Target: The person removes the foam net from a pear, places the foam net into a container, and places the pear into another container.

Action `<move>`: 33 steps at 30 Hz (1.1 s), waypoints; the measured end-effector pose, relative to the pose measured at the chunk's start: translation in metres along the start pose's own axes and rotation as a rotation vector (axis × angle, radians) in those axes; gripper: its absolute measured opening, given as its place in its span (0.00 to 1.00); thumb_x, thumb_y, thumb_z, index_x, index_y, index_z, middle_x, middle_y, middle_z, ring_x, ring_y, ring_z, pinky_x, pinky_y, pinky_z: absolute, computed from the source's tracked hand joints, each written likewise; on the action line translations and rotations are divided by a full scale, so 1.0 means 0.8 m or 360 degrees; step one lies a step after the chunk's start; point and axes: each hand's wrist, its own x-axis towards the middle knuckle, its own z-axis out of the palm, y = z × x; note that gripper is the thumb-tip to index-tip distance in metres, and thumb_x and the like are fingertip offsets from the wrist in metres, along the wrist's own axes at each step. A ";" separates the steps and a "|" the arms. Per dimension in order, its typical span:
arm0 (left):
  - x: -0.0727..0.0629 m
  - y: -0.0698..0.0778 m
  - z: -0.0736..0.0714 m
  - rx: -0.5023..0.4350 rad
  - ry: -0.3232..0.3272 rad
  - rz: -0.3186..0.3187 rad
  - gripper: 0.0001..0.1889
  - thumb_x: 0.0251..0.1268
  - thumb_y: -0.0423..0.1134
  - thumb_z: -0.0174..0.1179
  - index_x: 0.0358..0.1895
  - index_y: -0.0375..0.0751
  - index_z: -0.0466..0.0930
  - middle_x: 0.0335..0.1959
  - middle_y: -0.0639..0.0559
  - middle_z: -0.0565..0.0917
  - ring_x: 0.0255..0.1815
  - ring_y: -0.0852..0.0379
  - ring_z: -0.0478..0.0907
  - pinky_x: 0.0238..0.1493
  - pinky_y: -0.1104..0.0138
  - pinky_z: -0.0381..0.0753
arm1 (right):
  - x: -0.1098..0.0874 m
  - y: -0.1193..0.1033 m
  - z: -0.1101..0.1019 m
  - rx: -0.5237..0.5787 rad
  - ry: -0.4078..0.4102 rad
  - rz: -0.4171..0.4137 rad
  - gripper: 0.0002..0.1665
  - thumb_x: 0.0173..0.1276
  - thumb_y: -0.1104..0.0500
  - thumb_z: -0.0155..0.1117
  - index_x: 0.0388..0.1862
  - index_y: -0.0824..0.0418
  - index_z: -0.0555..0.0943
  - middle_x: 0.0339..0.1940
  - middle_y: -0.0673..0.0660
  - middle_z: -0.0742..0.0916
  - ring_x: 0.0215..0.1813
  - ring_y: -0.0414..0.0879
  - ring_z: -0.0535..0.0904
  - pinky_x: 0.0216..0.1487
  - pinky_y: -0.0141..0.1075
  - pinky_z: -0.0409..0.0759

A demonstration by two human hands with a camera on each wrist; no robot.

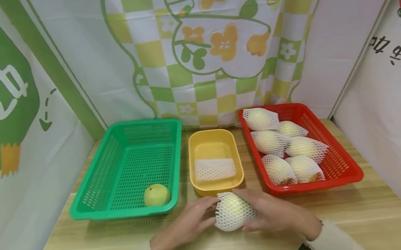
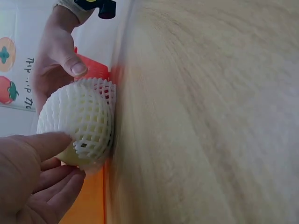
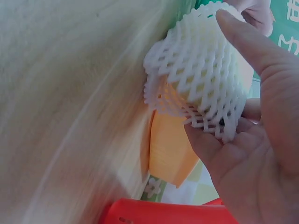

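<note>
A pale yellow pear (image 1: 235,208) in a white foam net is between both hands, just in front of the yellow bin. My left hand (image 1: 195,221) holds its left side; in the left wrist view the thumb (image 2: 51,143) lies on the net and the fingers curl below, where some bare skin of the fruit shows. My right hand (image 1: 269,209) grips the other side, its thumb (image 3: 240,37) and fingers spread around the netted pear (image 3: 201,70). The net's loose edge sticks out past the fruit. The wooden table (image 2: 187,116) lies close beside it.
A green basket (image 1: 132,213) at left holds one bare pear (image 1: 156,195). The yellow bin (image 1: 199,190) in the middle holds flat white foam nets (image 1: 215,169). At right, a red basket (image 1: 318,185) contains several netted pears (image 1: 271,141). A patterned cloth (image 1: 200,95) hangs behind.
</note>
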 end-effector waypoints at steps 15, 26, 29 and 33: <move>0.029 0.009 0.019 -0.0086 -0.0020 -0.0051 0.39 0.49 0.29 0.77 0.68 0.38 0.73 0.60 0.50 0.83 0.55 0.62 0.80 0.60 0.69 0.84 | 0.010 -0.006 0.010 -0.0055 0.0142 -0.0085 0.55 0.65 0.47 0.79 0.84 0.62 0.63 0.78 0.57 0.78 0.72 0.48 0.79 0.72 0.47 0.81; 0.010 0.012 0.009 0.0006 0.0020 -0.0067 0.41 0.44 0.38 0.82 0.66 0.35 0.77 0.61 0.46 0.87 0.57 0.54 0.84 0.63 0.62 0.85 | 0.008 -0.005 0.006 0.0002 0.0168 -0.0217 0.39 0.65 0.47 0.77 0.73 0.55 0.79 0.66 0.49 0.87 0.62 0.39 0.86 0.61 0.36 0.87; -0.001 0.014 0.005 0.0011 0.0018 -0.0095 0.42 0.44 0.44 0.83 0.67 0.37 0.78 0.60 0.48 0.88 0.57 0.55 0.84 0.62 0.62 0.85 | 0.007 -0.007 0.006 0.0033 0.0170 -0.0296 0.35 0.66 0.49 0.77 0.70 0.55 0.82 0.63 0.49 0.89 0.61 0.40 0.87 0.60 0.35 0.88; -0.013 0.017 -0.002 -0.0039 0.0036 -0.0078 0.42 0.43 0.44 0.83 0.67 0.38 0.79 0.60 0.50 0.88 0.58 0.56 0.84 0.62 0.63 0.85 | 0.006 -0.011 0.006 0.0052 0.0176 -0.0364 0.32 0.66 0.53 0.78 0.68 0.59 0.83 0.60 0.53 0.91 0.58 0.39 0.88 0.56 0.31 0.88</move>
